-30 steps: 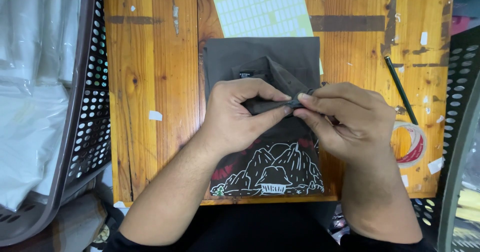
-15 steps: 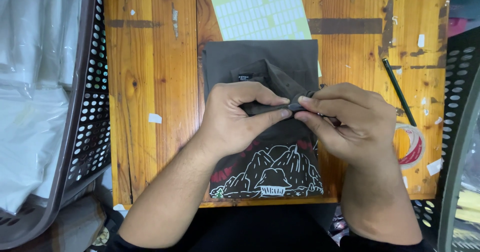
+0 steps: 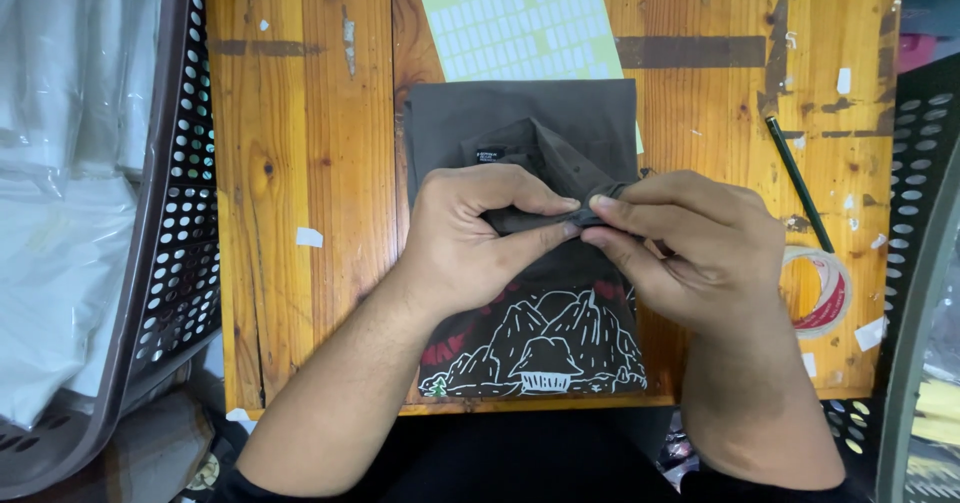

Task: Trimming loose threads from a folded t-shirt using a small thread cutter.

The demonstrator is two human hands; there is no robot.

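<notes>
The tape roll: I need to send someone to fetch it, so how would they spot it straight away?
On the wooden table, look to the right edge, just beyond the right hand. The tape roll lies flat there, below the dark pencil; it is the only ring-shaped thing, pale with a red inner band.

The two hands cover the middle of the folded shirt; the label sheet is cut by the tabletop's far edge.

Item count on the wooden counter.
One folded dark garment, one label sheet, one pencil, one tape roll (partly hidden), two hands.
</notes>
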